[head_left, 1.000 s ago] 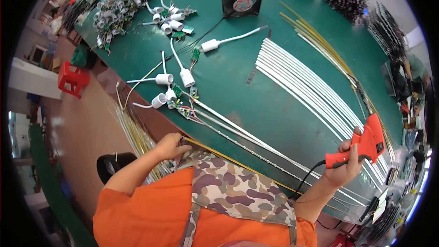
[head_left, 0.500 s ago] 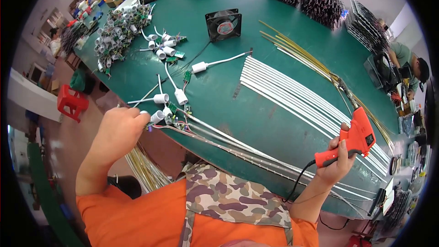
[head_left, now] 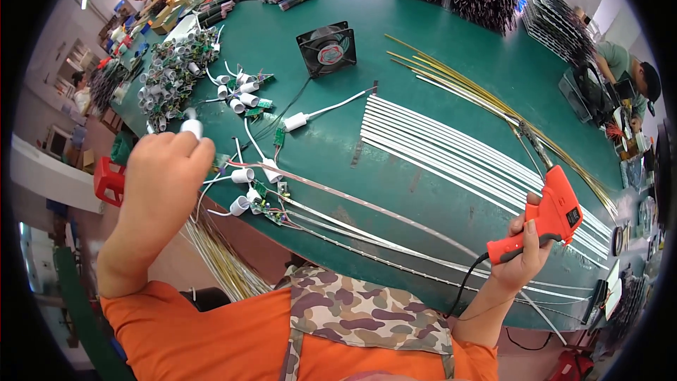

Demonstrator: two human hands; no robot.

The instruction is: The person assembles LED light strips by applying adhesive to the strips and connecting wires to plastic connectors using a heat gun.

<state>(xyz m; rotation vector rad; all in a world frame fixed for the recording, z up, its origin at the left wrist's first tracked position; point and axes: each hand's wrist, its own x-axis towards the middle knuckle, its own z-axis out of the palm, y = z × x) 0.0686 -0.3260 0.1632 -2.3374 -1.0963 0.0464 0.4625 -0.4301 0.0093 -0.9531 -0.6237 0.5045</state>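
Apron in camo (head_left: 370,310) is closest, right up against the green table (head_left: 310,137). Along that edge a few thin strips (head_left: 352,231) run to a clump of little boards (head_left: 261,204) with white sockets, so I'd call those wired up, though I can't check the joints from here. Right hand (head_left: 527,254) has its fingers wrapped round a red soldering gun (head_left: 560,201); the tip overlaps some yellowish strips (head_left: 451,70), can't tell if it touches. Left hand (head_left: 169,169) is up over the table's left side, fingers curled in and seemingly pinching a blurry white socket (head_left: 192,127); the actual fingertips are hidden. Another strip (head_left: 395,216) with reddish wires ends just below that hand. Past it, a whole row of white strips (head_left: 423,134) shows no boards at the near-left ends, so by my guess plenty's left. Then a black fan (head_left: 328,49) and a big loose pile of sockets and boards (head_left: 173,81). Container-wise: dark crate (head_left: 575,95) far right, cardboard box (head_left: 171,17) far left, contents too small to make out.
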